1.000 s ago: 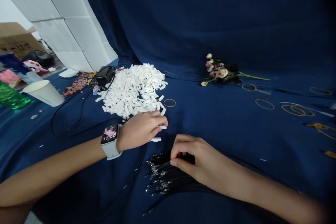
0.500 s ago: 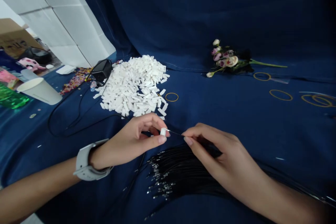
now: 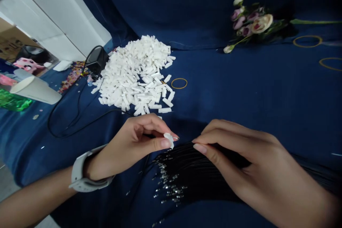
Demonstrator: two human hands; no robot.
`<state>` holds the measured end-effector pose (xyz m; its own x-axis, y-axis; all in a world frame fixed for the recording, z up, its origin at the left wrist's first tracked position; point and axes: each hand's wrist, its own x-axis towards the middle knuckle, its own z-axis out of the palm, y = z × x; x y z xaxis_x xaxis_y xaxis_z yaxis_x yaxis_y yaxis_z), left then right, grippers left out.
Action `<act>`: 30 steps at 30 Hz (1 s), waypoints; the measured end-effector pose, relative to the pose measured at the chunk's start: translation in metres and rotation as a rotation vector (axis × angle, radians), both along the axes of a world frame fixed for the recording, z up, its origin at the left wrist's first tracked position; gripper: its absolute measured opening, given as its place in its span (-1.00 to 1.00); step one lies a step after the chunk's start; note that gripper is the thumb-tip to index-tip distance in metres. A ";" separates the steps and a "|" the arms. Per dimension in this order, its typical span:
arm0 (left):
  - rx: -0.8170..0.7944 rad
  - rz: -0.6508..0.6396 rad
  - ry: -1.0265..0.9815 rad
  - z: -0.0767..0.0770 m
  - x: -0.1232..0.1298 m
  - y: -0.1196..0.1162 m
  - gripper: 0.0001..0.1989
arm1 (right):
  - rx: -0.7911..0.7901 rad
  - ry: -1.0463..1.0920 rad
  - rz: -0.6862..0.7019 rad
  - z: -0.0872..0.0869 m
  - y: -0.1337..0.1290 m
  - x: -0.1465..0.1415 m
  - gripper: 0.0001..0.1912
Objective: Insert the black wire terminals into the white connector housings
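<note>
My left hand (image 3: 136, 146) pinches a small white plastic connector housing (image 3: 169, 140) between thumb and fingertips, and a thin metal tip shows just past it. My right hand (image 3: 240, 156) is to the right, its thumb and fingers closed on a bundle of thin black wires (image 3: 192, 174) with crimped metal terminals at their ends. The bundle lies fanned out on the dark blue cloth below my hands. A large pile of loose white connector housings (image 3: 133, 78) lies just beyond my left hand. A grey smartwatch (image 3: 85, 178) sits on my left wrist.
A black power adapter (image 3: 96, 60) with its cable (image 3: 77, 121) lies left of the pile. A white paper cup (image 3: 34, 89) lies on its side at the left. Gold rubber bands (image 3: 179, 83) and a bunch of artificial roses (image 3: 253, 25) rest on the cloth further back.
My right hand has moved from a single wire near the housing onto the bundle. The housing has turned in my left fingers. The head view has tilted, shifting the background.
</note>
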<state>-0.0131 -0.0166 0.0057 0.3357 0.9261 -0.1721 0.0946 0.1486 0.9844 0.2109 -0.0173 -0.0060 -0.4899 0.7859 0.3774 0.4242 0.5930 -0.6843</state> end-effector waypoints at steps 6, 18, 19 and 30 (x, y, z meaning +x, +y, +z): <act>0.016 0.002 0.014 -0.001 0.000 0.001 -0.91 | -0.032 -0.040 -0.026 -0.003 0.000 -0.003 -0.79; 0.008 0.036 0.025 0.001 0.002 0.000 -0.88 | -0.040 0.019 -0.011 -0.010 0.000 -0.001 -0.81; 0.005 0.031 0.029 0.001 0.002 0.000 -0.88 | -0.047 0.012 -0.007 -0.010 0.000 -0.001 -0.81; 0.033 0.032 0.144 0.000 0.000 -0.002 -0.90 | 0.008 -0.008 0.002 -0.013 -0.001 -0.001 -0.84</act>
<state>-0.0129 -0.0182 0.0055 0.2801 0.9419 -0.1852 0.2306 0.1213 0.9655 0.2097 -0.0182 -0.0187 -0.4944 0.7818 0.3799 0.4282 0.5994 -0.6763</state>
